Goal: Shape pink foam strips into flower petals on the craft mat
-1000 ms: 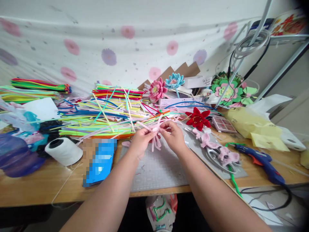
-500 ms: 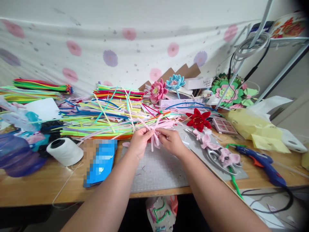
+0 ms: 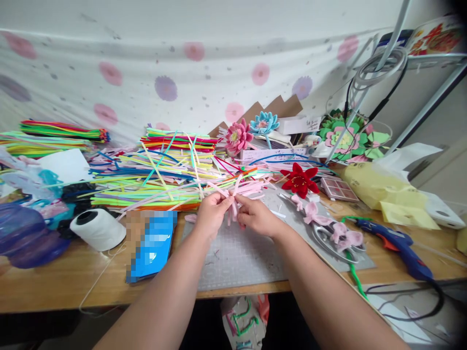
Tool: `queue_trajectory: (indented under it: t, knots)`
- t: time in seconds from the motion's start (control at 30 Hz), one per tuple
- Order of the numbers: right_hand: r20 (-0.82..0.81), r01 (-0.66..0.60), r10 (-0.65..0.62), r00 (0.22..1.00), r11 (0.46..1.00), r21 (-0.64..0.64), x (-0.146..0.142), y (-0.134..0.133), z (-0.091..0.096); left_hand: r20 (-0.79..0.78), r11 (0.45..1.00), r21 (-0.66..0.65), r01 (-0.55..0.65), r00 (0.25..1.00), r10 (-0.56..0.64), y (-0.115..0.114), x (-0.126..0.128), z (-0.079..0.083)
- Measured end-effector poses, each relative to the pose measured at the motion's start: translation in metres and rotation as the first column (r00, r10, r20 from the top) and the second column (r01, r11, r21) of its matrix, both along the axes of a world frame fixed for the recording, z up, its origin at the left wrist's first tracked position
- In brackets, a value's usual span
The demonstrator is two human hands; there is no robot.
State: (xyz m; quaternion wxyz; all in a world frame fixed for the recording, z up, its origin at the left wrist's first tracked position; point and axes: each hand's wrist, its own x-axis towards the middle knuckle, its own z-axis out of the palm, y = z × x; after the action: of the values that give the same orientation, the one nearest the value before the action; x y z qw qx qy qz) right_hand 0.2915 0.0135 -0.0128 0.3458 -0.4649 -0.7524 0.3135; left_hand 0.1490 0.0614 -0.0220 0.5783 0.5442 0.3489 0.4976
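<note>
Pale pink pipe cleaners (image 3: 232,214) cross in a small bunch above the grey cutting mat (image 3: 241,262). Thumb and fingers of my left hand (image 3: 212,212) pinch the bunch where the strands meet. From the other side my right hand (image 3: 260,215) closes its fingers on the same strands, its fingertips almost touching my left thumb. Some ends hang below the fingers and others stick up behind. Just beyond the hands lies a heap of loose pipe cleaners (image 3: 146,194) in many colours.
To the left stand a white thread cone (image 3: 104,233) and a blue packet (image 3: 156,248). On the right are a red flower (image 3: 299,180), a pink-petalled stem (image 3: 339,233), a blue glue gun (image 3: 397,243) and a yellow bag (image 3: 386,189). A metal shelf post (image 3: 383,63) rises there.
My right hand has turned slightly and shifted at the strands, its fingers curling lower. The hanging pink ends have swung a little. My left hand keeps its pinch.
</note>
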Motion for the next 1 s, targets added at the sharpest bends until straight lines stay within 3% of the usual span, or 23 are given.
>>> queue_trajectory:
  t: [0.07,0.17,0.23,0.33,0.57,0.77,1.0]
  knots:
    - [0.0,0.019,-0.019,1.0,1.0,0.002,0.005,0.001,0.0,0.008,1.0,-0.009,0.027,1.0,-0.027,0.0,-0.001,0.001]
    - [-0.044,0.156,-0.15,0.988,0.975,0.161,0.01,0.004,-0.001,0.028,0.995,-0.044,0.092,0.996,-0.09,-0.002,-0.001,0.004]
    - [-0.155,0.246,-0.21,0.965,0.932,0.266,0.01,0.006,0.0,0.029,0.988,-0.075,0.137,0.99,-0.135,-0.004,-0.001,0.006]
    - [-0.354,0.3,-0.194,0.915,0.914,0.275,0.006,0.009,0.0,0.019,0.973,-0.115,0.198,0.98,-0.197,-0.008,0.0,0.009]
    - [-0.69,0.165,-0.105,0.716,0.986,0.021,-0.001,0.009,0.0,0.042,0.939,-0.158,0.306,0.952,-0.304,-0.013,0.0,0.011]
    - [-0.784,0.13,-0.101,0.613,0.991,-0.026,-0.002,0.007,0.004,0.059,0.904,-0.197,0.381,0.924,-0.377,-0.013,-0.003,0.013]
    - [-0.71,-0.099,0.036,0.704,0.994,-0.048,0.007,0.005,0.002,0.099,0.848,-0.234,0.476,0.879,-0.467,-0.015,-0.004,0.013]
